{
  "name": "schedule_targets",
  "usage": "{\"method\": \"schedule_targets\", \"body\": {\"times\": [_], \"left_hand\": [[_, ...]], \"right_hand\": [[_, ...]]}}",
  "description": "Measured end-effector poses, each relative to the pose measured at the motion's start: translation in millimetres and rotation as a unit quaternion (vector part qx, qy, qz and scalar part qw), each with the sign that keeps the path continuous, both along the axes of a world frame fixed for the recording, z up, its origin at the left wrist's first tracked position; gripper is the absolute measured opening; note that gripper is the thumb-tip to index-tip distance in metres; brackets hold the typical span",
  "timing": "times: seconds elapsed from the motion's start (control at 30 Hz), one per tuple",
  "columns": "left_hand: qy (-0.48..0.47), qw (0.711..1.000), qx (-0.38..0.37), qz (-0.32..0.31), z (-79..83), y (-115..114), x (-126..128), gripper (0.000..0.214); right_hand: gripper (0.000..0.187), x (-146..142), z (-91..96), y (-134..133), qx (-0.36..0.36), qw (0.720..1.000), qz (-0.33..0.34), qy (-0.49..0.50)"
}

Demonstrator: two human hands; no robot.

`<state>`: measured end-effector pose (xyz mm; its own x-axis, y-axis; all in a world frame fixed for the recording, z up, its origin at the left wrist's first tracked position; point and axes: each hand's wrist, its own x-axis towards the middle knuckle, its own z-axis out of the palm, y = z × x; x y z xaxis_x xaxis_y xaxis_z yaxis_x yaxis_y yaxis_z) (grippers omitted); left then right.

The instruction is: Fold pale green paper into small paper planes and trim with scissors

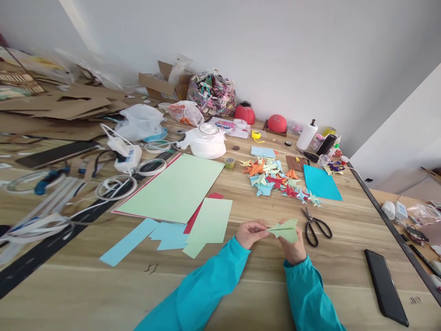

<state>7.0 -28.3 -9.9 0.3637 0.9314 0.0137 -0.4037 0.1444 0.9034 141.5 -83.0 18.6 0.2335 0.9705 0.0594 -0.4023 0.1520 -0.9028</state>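
Note:
A folded light green paper (286, 231), shaped like a small plane with a narrow pointed end, is held just above the table. My left hand (251, 233) pinches its pointed tip between thumb and fingers. My right hand (295, 252) grips the wider part from below, its fingers partly hidden behind the paper. Right of that hand lie black-handled scissors (315, 226). Beyond both hands is a heap of small folded paper shapes (270, 177) in orange, red, blue and green. Left of my left hand lie green paper pieces (211, 220) and light blue paper pieces (129, 241).
A large green sheet stack (172, 186) lies left of centre. At right are a black phone (386, 287) and a bright blue sheet (322, 182). A power strip (128, 158) and coiled white cables (115, 187) occupy the left. Bags, a cardboard box (165, 82) and red pincushions (277, 123) line the wall.

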Motion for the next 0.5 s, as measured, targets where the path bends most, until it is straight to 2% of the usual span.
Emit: {"method": "schedule_targets", "body": {"times": [0.13,0.27,0.37,0.5], "left_hand": [[0.028,1.000,0.001,-0.006,0.6,0.6,1.1,0.024],[-0.010,0.999,-0.043,0.004,2.1,2.4,2.4,0.025],[-0.031,0.995,-0.098,0.001,2.2,5.1,2.5,0.026],[-0.027,0.991,-0.131,0.002,0.2,7.9,3.1,0.028]], "right_hand": [[0.021,0.7,-2.6,1.6,-0.004,1.000,-0.011,0.029],[0.015,6.5,-2.3,3.7,-0.017,0.987,0.005,0.161],[0.023,12.5,-1.2,2.8,-0.019,0.965,0.043,0.258],[0.027,14.1,-6.1,-1.3,0.001,0.919,0.128,0.374]]}}
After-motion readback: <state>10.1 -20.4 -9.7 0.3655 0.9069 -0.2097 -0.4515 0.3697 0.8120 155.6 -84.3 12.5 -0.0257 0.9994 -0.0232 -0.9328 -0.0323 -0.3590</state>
